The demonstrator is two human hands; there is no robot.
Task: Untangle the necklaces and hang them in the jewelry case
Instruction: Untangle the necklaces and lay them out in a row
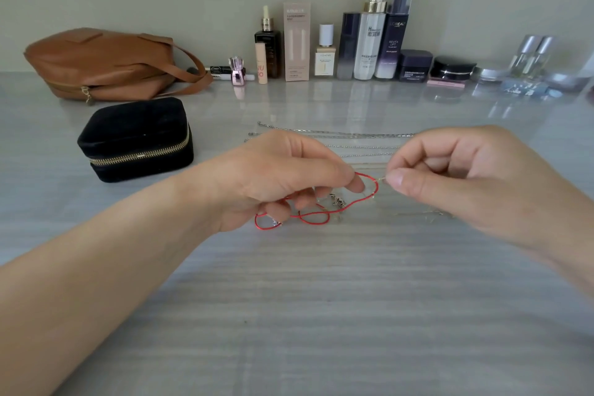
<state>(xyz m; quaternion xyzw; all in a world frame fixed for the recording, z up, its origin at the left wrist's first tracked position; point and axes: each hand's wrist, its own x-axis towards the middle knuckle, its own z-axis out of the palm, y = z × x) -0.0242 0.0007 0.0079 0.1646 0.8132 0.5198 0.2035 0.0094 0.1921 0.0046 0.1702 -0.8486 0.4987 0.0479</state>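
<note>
Far left, at the back: brown leather bag (103, 64) lying on its side on the grey table (289, 315), strap trailing off to the right. Just in front of it sits the black jewelry case (135, 135), zip done up, lid down, well apart from the hands.

Moving in: the left hand (283, 177) is up off the table, fingers curled, thumb & fingertips pinching the red cord necklace (315, 217). The cord loops out under the palm, partly on the table, partly lifted, w/ a small metal clasp cluster (337, 201) in among the loops.

Behind both hands, the silver chains (353, 135) are laid straight in rows, running left to right. The knuckles block parts of the nearer ones.

Now the right hand (466, 177): fingers tucked in, thumb & forefinger pressed on a tiny gold piece (382, 179) right at the cord's raised loop. It's too fine to tell whether it's a chain end or a clasp. Below that hand a thin pale chain (424, 213) lies on the table, barely visible.

Along the wall, left to right:
- small pink bottle (237, 72)
- dark dropper bottle (268, 42)
- tall pink box (296, 42)
- white-capped bottle (325, 51)
- tall bottles (369, 35)
- dark jar (414, 65)
- black compact (451, 69)
- clear bottles (530, 55), far right, blurred
</note>
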